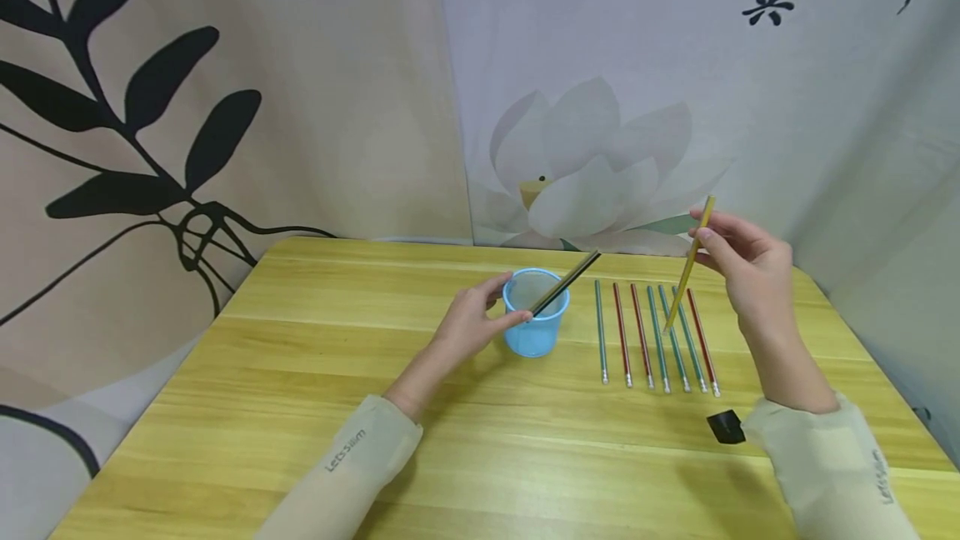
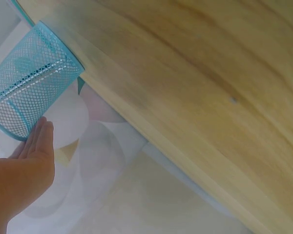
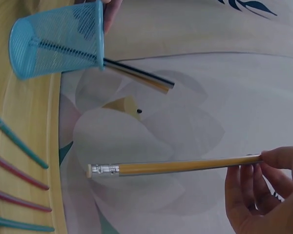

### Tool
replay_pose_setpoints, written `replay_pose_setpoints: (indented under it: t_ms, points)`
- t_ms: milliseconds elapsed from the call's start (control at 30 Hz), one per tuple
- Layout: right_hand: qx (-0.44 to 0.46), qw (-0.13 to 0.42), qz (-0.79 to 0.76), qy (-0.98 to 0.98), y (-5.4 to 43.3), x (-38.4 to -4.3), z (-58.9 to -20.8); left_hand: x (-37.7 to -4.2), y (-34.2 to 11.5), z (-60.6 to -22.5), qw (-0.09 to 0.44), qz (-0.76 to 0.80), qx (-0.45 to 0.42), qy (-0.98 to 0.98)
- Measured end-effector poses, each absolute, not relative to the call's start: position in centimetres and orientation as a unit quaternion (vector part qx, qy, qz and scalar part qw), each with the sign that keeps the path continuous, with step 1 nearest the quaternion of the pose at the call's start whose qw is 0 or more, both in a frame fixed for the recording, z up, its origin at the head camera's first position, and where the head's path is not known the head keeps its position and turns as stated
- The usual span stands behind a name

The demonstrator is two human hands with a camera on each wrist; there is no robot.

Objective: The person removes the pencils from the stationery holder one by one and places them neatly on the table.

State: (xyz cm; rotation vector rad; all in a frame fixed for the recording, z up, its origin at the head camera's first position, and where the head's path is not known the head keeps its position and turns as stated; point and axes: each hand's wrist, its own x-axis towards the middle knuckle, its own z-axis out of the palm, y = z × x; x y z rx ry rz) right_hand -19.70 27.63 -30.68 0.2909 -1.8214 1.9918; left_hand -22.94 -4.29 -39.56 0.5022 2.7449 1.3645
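Observation:
A light-blue mesh pencil cup (image 1: 534,340) stands on the table, with my left hand (image 1: 467,322) gripping it at the rim, thumb on the near side and fingers on the far side. Leaning inside the cup are a black pencil (image 3: 146,75) and a yellow pencil (image 3: 154,87), their upper ends sticking out to the right. Up at the right, my right hand (image 1: 759,273) pinches another yellow pencil (image 1: 691,265) near its upper end. Its metal ferrule and eraser (image 3: 100,170) point down. In the head view this pencil overlaps the row of pencils behind it.
Right of the cup lies a row of several teal pencils (image 1: 601,332) and red pencils (image 1: 622,332), erasers toward me. A small black square piece (image 1: 726,427) lies near the right sleeve. A printed curtain (image 1: 360,90) hangs behind the wooden table (image 1: 225,407).

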Motion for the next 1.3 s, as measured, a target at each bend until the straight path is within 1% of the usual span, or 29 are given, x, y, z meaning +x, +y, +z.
replay_pose_setpoints:
  t_ms: [433,700,900,1300]
  points:
    - [0.035,0.206,0.696,-0.687,29.8,-20.2,-32.8,-22.8,-4.3,-39.6,0.019,0.446,0.159,0.881]
    - [-0.009,0.191,0.71,-0.678,31.3,-20.4,-34.0,-22.8,-4.3,-39.6,0.015,0.441,0.164,0.882]
    - [-0.041,0.186,0.697,-0.691,32.3,-20.6,-34.7,-22.9,-4.3,-39.6,0.017,0.439,0.163,0.884]
    - [-0.085,0.158,0.666,-0.724,34.3,-21.0,-37.1,-22.9,-4.2,-39.6,0.015,0.442,0.162,0.882]
